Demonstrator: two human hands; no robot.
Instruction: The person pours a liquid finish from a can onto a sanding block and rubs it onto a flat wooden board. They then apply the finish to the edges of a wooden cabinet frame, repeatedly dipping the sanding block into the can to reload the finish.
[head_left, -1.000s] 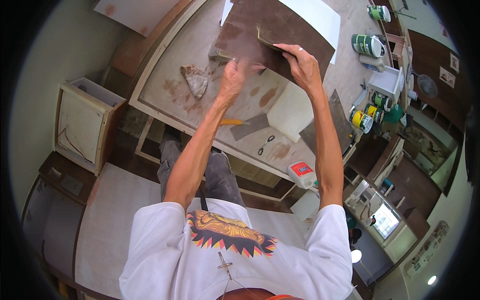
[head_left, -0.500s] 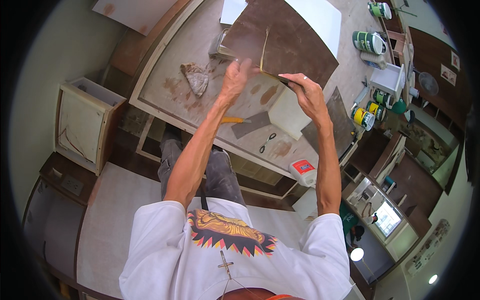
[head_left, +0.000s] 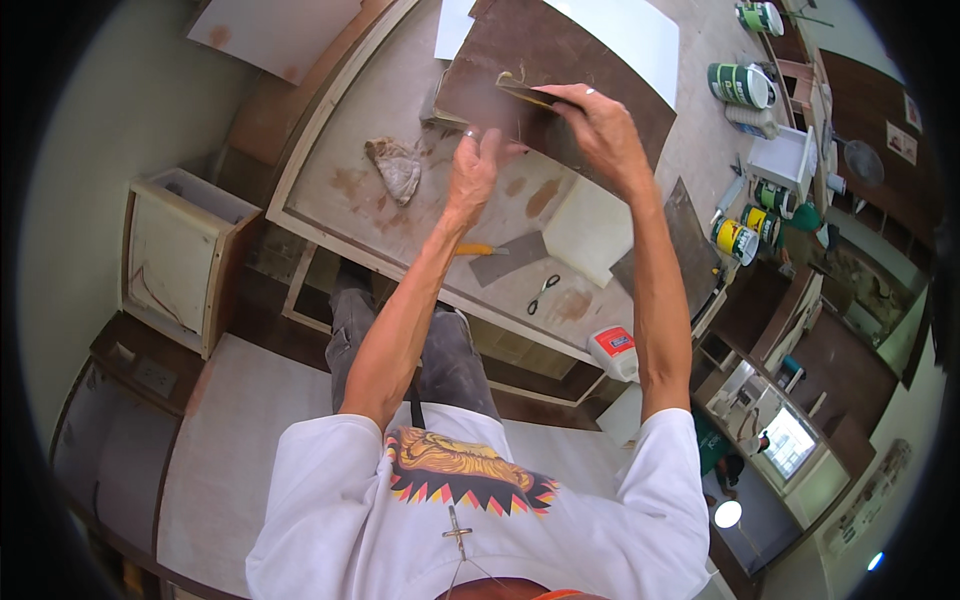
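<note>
My right hand [head_left: 600,130] grips a narrow dark strip [head_left: 540,94] with a pale yellowish edge, held over a large brown sheet [head_left: 590,60]. My left hand [head_left: 478,165] is at that sheet's lower edge, thumb pointing right and other fingers partly bent; a hazy blur over it hides whether it holds anything. A crumpled rag [head_left: 393,170] lies left of it. Below are a yellow-handled tool [head_left: 476,249], a grey flat piece [head_left: 500,262], a pale square piece [head_left: 588,225], black scissors [head_left: 543,294] and a white jug with red label [head_left: 612,350].
The worktable's wooden edge [head_left: 420,282] crosses before me. Paint buckets [head_left: 733,238] and a white drawer [head_left: 775,155] line the right. A pale cabinet [head_left: 165,270] stands left. A person in green [head_left: 712,445] is at the lower right, near a mirror and round lamp [head_left: 728,514].
My right hand dipped, then rose with the dark strip, which now lies more level above the sheet. My left hand has shifted slightly down. The view has moved a little.
</note>
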